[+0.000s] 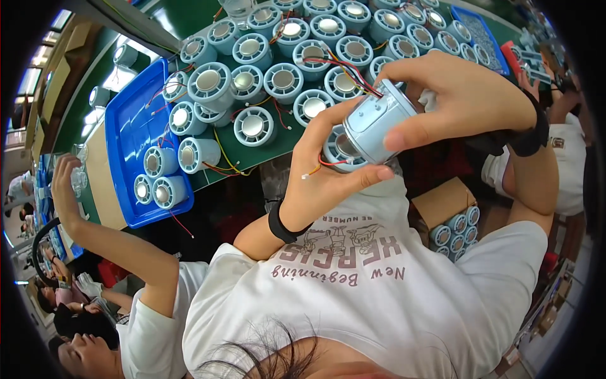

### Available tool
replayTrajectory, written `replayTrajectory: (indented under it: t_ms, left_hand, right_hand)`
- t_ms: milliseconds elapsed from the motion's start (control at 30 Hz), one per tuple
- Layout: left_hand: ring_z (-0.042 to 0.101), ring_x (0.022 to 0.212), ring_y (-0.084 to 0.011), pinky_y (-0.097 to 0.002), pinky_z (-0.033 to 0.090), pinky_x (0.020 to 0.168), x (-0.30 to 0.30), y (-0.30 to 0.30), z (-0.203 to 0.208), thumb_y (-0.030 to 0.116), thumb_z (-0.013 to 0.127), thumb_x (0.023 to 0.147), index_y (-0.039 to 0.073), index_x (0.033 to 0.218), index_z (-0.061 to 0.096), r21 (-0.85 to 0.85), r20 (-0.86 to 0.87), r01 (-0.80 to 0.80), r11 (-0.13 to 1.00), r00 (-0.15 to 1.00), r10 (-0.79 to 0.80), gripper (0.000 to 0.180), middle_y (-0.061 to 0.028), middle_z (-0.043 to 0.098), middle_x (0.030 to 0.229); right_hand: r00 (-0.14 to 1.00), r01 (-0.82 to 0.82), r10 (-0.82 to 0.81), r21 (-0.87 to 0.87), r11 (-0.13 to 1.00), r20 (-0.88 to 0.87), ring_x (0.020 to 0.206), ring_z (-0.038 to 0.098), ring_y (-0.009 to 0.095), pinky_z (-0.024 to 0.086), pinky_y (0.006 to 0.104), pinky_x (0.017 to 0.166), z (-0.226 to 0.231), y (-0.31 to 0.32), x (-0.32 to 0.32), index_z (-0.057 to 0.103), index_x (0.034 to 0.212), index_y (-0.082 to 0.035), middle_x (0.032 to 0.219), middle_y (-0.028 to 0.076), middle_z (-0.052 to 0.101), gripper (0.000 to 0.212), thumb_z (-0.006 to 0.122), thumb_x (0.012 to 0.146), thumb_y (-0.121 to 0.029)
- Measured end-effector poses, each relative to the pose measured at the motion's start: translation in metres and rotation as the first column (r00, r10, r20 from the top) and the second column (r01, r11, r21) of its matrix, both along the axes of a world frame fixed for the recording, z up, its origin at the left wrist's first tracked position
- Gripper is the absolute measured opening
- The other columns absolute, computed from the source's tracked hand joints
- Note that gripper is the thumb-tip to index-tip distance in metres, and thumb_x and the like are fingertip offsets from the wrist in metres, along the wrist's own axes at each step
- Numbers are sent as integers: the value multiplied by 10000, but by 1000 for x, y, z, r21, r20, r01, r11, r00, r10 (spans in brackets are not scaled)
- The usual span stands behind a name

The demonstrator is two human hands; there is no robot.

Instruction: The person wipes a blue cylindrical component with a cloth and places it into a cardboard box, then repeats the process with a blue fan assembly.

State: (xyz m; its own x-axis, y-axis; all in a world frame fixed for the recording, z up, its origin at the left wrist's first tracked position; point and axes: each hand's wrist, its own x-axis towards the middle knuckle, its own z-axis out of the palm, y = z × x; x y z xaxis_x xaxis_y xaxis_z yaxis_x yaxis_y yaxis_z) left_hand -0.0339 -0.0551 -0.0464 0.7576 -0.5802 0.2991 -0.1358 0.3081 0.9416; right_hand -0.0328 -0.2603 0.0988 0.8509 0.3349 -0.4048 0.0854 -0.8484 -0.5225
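Observation:
My right hand (454,95) grips a light-blue cylindrical housing (379,120), tilted in front of my chest, thumb on its side and fingers over its flanged rim. Red, black and yellow wires run from that rim toward the table. My left hand (325,161) curls around a second light-blue unit (344,146), its round metal disc partly showing beneath the first housing. Its thumb and forefinger reach to the upper housing. Short wires with a white connector (305,177) hang over the left palm. Something whitish beneath my right fingers cannot be made out.
Many similar units (249,47) crowd the green table (278,148). A blue tray (123,136) with several units lies at left, another blue tray (486,38) at far right. A carton (442,199) of units stands right of my lap. A co-worker's arm (120,243) is at left.

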Motion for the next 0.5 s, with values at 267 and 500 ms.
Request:
replayTrajectory:
  t_ms: [267, 500]
  left_hand:
    - [638, 931, -188, -313, 516, 826, 6, 17, -6, 436, 762, 809, -3, 1264, 538, -263, -642, 318, 911, 647, -411, 671, -104, 646, 1066]
    - [646, 893, -222, -351, 543, 766, 9, 20, -3, 649, 526, 881, 0, 1334, 452, -438, -682, 414, 798, 426, -595, 795, -145, 633, 1071]
  right_hand:
    - [970, 114, -120, -42, 993, -212, 631, 610, 126, 469, 266, 547, -4, -12, 14, 573, 1189, -8, 869, 84, 663, 707, 486, 903, -649]
    - [915, -318, 212, 290, 902, 345, 896, 643, 193, 512, 298, 750, -40, -28, 25, 525, 1310, -20, 1128, 114, 636, 728, 530, 897, -619]
